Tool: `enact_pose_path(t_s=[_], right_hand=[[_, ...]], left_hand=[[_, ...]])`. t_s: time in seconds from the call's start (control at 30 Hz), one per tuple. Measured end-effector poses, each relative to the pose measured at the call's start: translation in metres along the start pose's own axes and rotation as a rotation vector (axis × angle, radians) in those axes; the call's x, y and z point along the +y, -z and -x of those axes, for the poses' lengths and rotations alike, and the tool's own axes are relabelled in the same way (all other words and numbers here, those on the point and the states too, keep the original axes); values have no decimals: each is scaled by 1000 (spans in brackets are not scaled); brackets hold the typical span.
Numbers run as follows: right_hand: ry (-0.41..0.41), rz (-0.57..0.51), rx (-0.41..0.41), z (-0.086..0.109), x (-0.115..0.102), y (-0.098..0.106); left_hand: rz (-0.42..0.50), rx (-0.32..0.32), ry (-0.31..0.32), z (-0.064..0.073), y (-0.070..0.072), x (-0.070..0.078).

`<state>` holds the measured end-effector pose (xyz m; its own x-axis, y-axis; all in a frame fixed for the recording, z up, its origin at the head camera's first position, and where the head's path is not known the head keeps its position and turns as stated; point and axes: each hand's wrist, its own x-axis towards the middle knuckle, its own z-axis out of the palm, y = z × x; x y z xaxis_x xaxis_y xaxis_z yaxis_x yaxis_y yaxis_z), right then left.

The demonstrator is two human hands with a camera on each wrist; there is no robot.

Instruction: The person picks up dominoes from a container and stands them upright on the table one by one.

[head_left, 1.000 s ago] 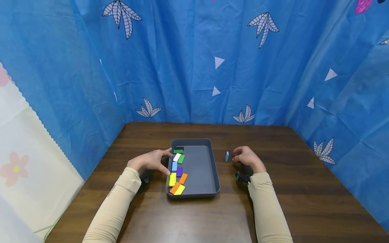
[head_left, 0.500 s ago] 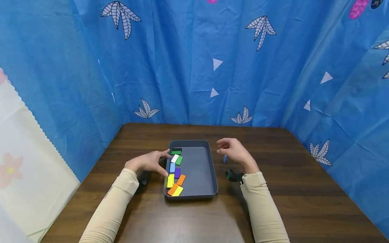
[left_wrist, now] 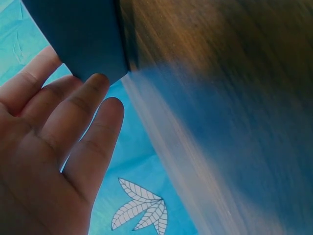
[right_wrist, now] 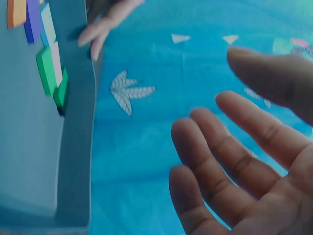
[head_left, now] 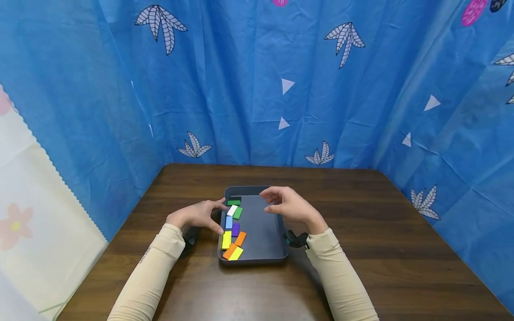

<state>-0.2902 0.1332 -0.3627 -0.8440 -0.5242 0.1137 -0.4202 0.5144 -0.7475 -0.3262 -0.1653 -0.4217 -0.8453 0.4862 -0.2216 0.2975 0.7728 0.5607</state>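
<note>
A dark grey rectangular tray lies on the table, with several coloured domino-like blocks along its left side. Among them are a white block, a purple block and a yellow block. My left hand is at the tray's left wall, thumb and fingers spread apart; the left wrist view has its fingertips right at the wall. Over the tray's right edge hovers my right hand. In the right wrist view its fingers are loosely bent, with nothing between them.
The brown wooden table extends on both sides of the tray. A blue patterned curtain hangs behind and to the right, with a white floral cloth at the left. A dark wrist device sits at my right wrist.
My right hand has moved left from beside the upright blue block to over the tray's right edge. That block is now out of sight behind the hand. My left hand stays in place.
</note>
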Motion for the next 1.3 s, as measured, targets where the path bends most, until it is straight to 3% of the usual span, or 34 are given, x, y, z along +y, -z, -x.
enact_pose_path(t_s=[0.2, 0.43, 0.63, 0.87, 1.3], right_hand=[[62, 75, -86, -12, -4, -17], [85, 163, -254, -33, 2, -38], [52, 162, -390, -46, 6, -48], [-2, 121, -463, -56, 19, -59], [-76, 89, -510, -64, 34, -73]], left_hand=[[-15, 9, 8, 0, 0, 0], [17, 1, 15, 3, -2, 1], [21, 7, 16, 2, 1, 3], [60, -23, -19, 2, 2, 3], [50, -21, -13, 2, 2, 3]])
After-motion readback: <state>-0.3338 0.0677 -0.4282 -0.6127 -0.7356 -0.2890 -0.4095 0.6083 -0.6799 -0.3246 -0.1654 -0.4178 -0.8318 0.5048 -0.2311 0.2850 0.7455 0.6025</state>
